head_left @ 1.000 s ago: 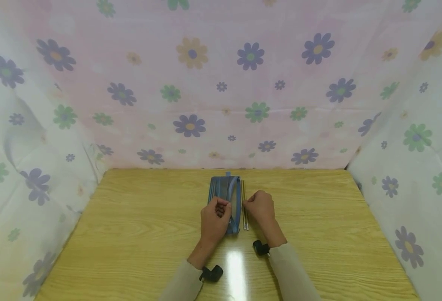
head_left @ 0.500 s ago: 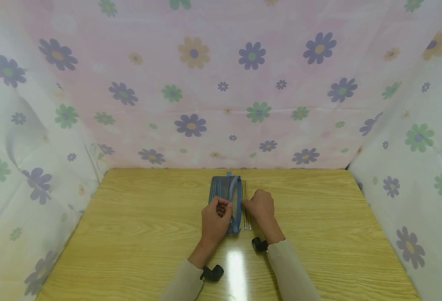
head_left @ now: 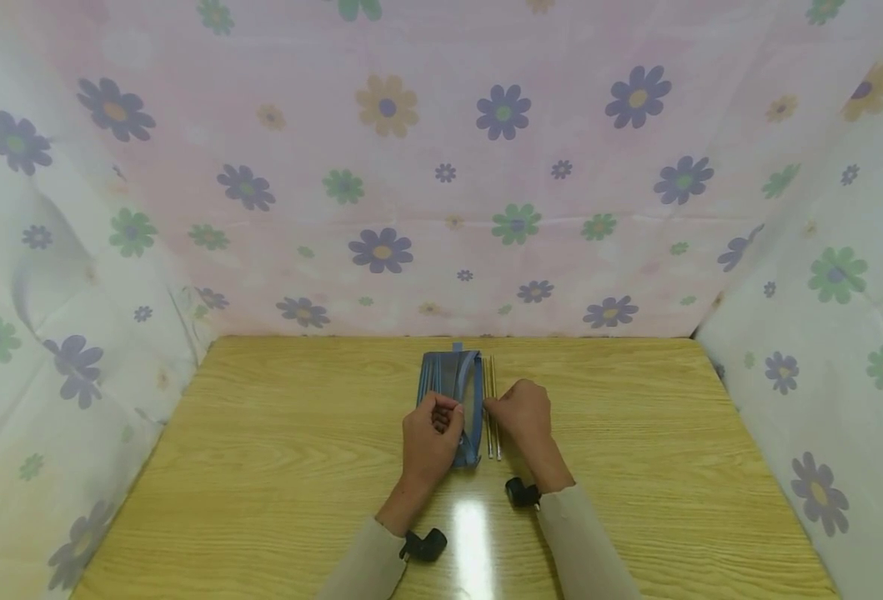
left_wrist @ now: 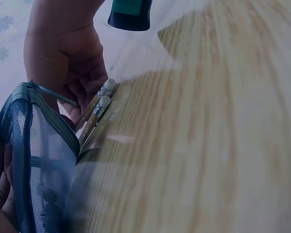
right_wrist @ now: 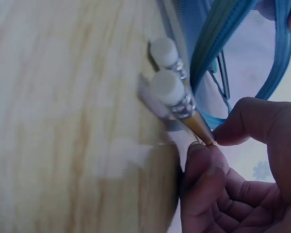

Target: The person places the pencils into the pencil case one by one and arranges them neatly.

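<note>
A blue mesh zip pouch (head_left: 447, 367) lies unzipped on the table, its opening facing right. My left hand (head_left: 429, 437) pinches the opening's edge between thumb and forefinger. Two yellow pencils with white erasers lie along the pouch's right side, eraser ends toward me. Between right thumb and fingers, my right hand (head_left: 527, 414) pinches the outer pencil (right_wrist: 199, 127). The other pencil (right_wrist: 163, 52) rests beside it, closer to the pouch. In the left wrist view, the zipper pull (left_wrist: 56, 93) sticks out from the pouch's near end.
A wood-grain table (head_left: 283, 467) spreads around the hands. Flower-printed cloth (head_left: 441, 208) hangs behind it and on both sides. Black cameras (head_left: 424, 545) are strapped to both wrists.
The two pencils lay almost together; now a gap separates them. The outer one has shifted slightly right with my right hand. My left hand stays on the pouch.
</note>
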